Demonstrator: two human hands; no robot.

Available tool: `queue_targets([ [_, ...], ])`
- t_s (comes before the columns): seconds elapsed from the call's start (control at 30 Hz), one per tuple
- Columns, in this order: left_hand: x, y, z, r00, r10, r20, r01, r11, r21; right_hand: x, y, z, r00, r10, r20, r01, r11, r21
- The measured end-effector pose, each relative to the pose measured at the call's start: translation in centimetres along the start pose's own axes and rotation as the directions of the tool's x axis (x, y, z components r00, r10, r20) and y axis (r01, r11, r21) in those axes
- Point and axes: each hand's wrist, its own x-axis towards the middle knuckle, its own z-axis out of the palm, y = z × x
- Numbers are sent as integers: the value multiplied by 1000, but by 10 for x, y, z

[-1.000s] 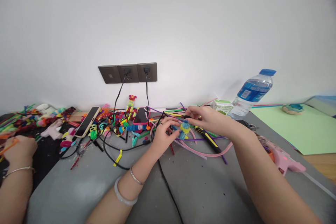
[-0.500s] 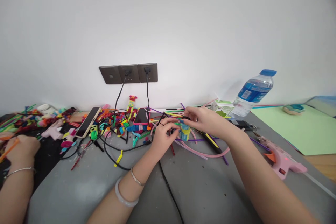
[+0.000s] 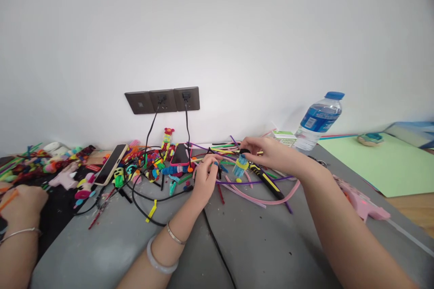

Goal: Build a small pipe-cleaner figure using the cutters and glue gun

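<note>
My right hand [image 3: 267, 152] pinches a small blue and yellow pipe-cleaner figure [image 3: 240, 167] from above, holding it just over the grey table [image 3: 264, 244]. A little to its left, my left hand [image 3: 205, 175] has its fingers curled over a small blue piece that I cannot make out clearly. Pink, purple and green pipe cleaners [image 3: 257, 192] lie tangled under and around both hands. A black and yellow tool [image 3: 266, 178] rests beneath my right wrist.
Two phones [image 3: 111, 157] charge from wall sockets [image 3: 162, 100] amid colourful craft bits. A water bottle [image 3: 318, 122] and small green carton [image 3: 284, 137] stand at the back right, a pink glue gun [image 3: 359, 201] at right. Another person's hand [image 3: 20, 201] works at far left.
My hands have come apart: the right keeps the blue and yellow figure, the left has drawn back to the left and down. The view has shifted slightly.
</note>
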Motion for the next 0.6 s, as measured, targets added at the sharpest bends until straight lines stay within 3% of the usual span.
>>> queue_targets([
  [0.43, 1, -5, 4, 996, -85, -5, 85, 995, -47, -4, -2, -6, 999, -21, 50, 18, 999, 46],
  [0.6, -1, -1, 5, 974, -52, 220, 71, 995, -77, -2, -6, -2, 997, -45, 57, 41, 996, 74],
])
